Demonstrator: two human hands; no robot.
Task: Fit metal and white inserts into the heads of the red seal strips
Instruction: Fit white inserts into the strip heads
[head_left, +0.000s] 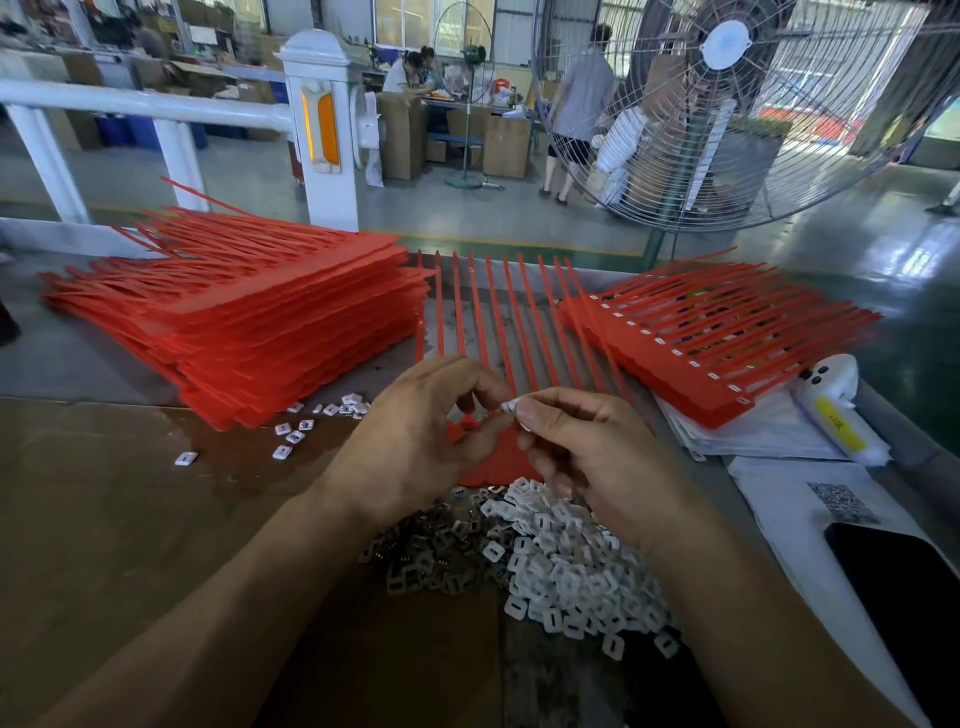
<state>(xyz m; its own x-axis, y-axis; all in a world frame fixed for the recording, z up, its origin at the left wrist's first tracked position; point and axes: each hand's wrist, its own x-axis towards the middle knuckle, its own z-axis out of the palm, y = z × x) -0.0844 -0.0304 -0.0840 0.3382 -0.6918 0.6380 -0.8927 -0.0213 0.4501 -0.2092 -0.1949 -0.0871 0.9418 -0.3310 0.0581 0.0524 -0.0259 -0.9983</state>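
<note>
Workbench (104, 519) inspected at mid-assembly.

Seal strip sheet (498, 462) laid flat at centre of bench, tails fanned toward far edge, heads toward near edge; judged so placed to bring the heads under the hands.

Left hand (410, 441): fingers curled, resting on the sheet's head end, apparently steadying it; actual grasp hidden, cannot tell.

Right hand (582, 447): thumb and forefinger pinching a small white insert (510, 407), held just above the head row, close to left fingertips. Seating not yet confirmed.

White inserts (571, 561) heaped at near edge below right wrist; metal inserts (421, 551) heaped just beside, under left wrist. Judged placed for shortest reach.

Unfilled stack (244, 322) toward far left corner. Finished sheets (706, 353), white dots showing in heads, toward far right edge; separation prevents mixing.

Stray assembled pieces (296, 436) scattered near the stack's front edge. Risk: loss or miscount.
</note>
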